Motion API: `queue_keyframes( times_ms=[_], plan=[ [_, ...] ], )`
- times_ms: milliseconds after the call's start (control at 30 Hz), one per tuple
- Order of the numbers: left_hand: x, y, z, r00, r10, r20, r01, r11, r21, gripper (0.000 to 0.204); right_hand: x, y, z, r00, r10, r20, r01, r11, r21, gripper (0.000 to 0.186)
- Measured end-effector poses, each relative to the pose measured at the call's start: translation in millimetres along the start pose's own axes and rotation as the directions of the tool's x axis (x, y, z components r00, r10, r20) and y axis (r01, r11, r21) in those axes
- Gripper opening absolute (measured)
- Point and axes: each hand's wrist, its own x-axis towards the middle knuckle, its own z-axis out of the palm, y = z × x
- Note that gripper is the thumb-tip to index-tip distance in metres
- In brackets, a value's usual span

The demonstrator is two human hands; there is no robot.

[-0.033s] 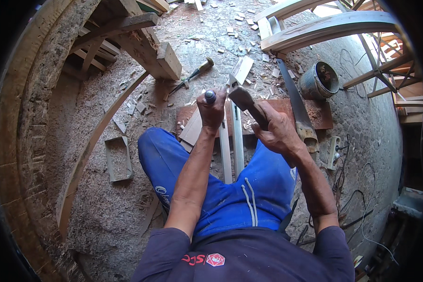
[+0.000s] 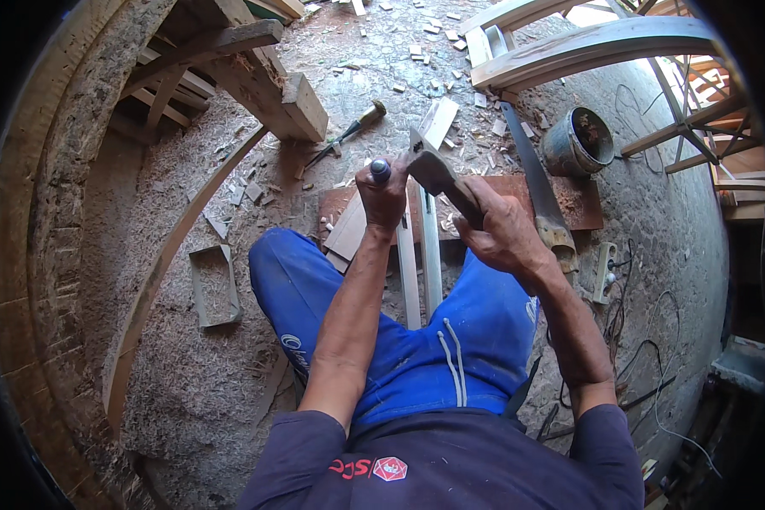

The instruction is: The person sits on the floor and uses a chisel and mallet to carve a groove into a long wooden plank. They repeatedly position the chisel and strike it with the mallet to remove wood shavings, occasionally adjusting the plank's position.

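My left hand (image 2: 384,202) is closed around a chisel whose rounded dark blue handle end (image 2: 381,170) sticks up above the fist. My right hand (image 2: 503,231) grips the wooden handle of a striking tool with a grey wedge-shaped head (image 2: 432,163); the head is right beside the chisel's end. Under both hands, pale narrow wooden strips (image 2: 420,263) run out between my knees in blue trousers. They lie over a reddish-brown board (image 2: 342,208) on the sawdust-covered ground. The chisel's blade is hidden behind my fist.
A handsaw (image 2: 529,174) lies to the right, with a metal bucket (image 2: 578,140) beyond it. A second wooden-handled tool (image 2: 355,126) lies ahead. A curved wooden arch (image 2: 586,47) stands at the upper right, a bent strip (image 2: 157,276) and small frame (image 2: 212,285) at left. A white power strip (image 2: 605,272) with cables is on the right.
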Motion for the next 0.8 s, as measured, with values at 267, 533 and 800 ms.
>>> queue_keyframes(
  times_ms=[267, 533, 800],
  plan=[
    [-19.6, -56.3, 0.7, 0.991, 0.116, 0.069, -0.13, 0.956, 0.264, 0.032, 56.5, -35.2, -5.5, 0.956, -0.056, 0.286, 0.209, 0.815, -0.54, 0.029],
    [-28.3, -49.4, 7.5, 0.979, -0.132, 0.156, 0.135, 0.991, -0.008, 0.04, 49.0, -42.2, -14.5, 0.962, -0.117, 0.246, 0.231, 0.826, -0.514, 0.021],
    [-8.8, -34.3, 9.7, 0.974, -0.095, 0.208, 0.1, 0.995, -0.018, 0.006, 53.8, -39.4, -33.7, 0.964, -0.199, 0.175, 0.262, 0.813, -0.52, 0.026]
  ],
)
